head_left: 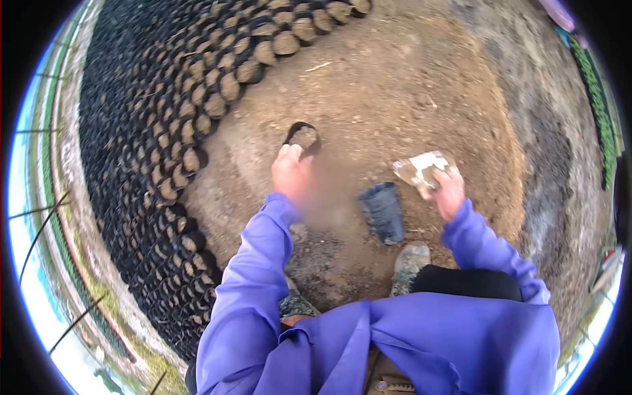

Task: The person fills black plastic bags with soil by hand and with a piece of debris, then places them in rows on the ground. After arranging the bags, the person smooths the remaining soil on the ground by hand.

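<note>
My left hand (pixel 291 172) grips the near edge of a black bag (pixel 309 147), whose round open top shows brown soil inside. To the right, my right hand (pixel 447 191) is closed on a scoop (pixel 421 167) with a pale, soil-smeared surface. Between the hands and nearer my feet lies a flattened dark bag (pixel 383 212) on the soil, touched by neither hand. A blurred patch hides the ground just right of my left hand.
Rows of soil-filled black bags (pixel 214 105) cover the left side and curve across the upper left. Loose brown soil (pixel 388 85) spreads ahead. My shoe (pixel 411 262) stands behind the flattened bag. Green plants (pixel 592 105) line the far right.
</note>
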Demonstrator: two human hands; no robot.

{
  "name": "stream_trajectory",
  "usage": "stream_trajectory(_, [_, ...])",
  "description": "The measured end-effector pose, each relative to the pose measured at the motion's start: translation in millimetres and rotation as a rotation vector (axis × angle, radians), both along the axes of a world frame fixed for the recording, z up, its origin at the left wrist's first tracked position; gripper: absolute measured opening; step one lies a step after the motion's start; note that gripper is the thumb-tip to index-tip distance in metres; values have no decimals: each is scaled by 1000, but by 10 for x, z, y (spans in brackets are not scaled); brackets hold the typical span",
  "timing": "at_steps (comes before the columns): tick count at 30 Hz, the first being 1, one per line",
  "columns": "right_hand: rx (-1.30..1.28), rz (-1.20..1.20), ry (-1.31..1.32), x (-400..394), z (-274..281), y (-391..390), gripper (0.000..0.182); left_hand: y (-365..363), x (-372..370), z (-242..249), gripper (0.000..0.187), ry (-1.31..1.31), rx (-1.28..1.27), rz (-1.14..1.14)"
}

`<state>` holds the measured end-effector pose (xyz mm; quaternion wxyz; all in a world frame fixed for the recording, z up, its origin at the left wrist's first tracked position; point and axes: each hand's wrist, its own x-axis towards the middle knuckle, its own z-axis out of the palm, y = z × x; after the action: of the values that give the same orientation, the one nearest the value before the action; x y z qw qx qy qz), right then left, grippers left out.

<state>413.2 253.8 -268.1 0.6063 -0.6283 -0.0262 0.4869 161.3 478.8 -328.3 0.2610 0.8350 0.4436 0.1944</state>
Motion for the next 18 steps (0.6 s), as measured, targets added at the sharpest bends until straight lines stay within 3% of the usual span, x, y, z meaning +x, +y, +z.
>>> stream_trajectory(3, [-135, 65, 129, -41, -139, -538, 29, 482, -590, -251, 23, -26, 119, 184])
stream_trajectory(6, [-263, -25, 260, -101, -173, -861, 29, 996, -1043, -291, 26, -139, 165, 374])
stream_trajectory(8, [-165, -291, 442, 66, -373, -961, 26, 1380, -1424, -516, 27, 413, 429, 373])
stream_trajectory(11, [-106, -681, 503, 394, -642, -884, 17, 1539, -1594, -666, 37, 508, 416, 332])
stream_trajectory(14, [-118, -642, 245, 556, -874, -746, 13, 999, -1040, -1, 59, 539, 502, 370])
stream_trajectory(15, [-133, -658, 223, 488, -764, -567, 10, 801, -890, 98, 68, 487, 620, 243])
stream_trajectory(16, [-146, -669, 209, 497, -726, -488, 8, 614, -721, 178, 62, 358, 567, 86])
stream_trajectory(18, [-126, -618, 189, 581, -977, -654, 8, 143, -408, -7, 46, 105, 272, -198])
